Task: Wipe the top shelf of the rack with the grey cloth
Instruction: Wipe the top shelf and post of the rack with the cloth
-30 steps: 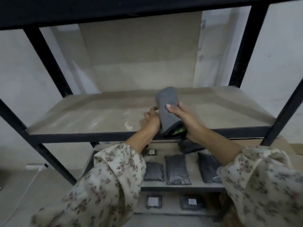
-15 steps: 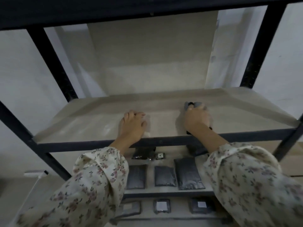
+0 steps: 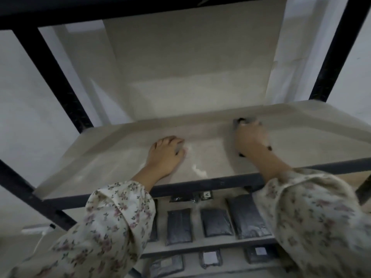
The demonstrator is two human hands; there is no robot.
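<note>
The right hand [image 3: 251,138] presses palm-down on the grey cloth [image 3: 244,121], well back on the top shelf [image 3: 311,141] of the rack [image 3: 200,186]; the cloth lies almost wholly beneath the hand, peeping out past the fingers [image 3: 252,123] and at the wrist; whether those fingers curl round it cannot be told; the left hand [image 3: 165,153] rests flat and empty on the shelf, fingers together, well apart from the cloth.

Sleeves [image 3: 112,227]: loose, cream, small pink-and-green floral print
Cuffs [image 3: 128,189]: gathered
Hands [image 3: 165,155]: bare, no rings visible
</note>
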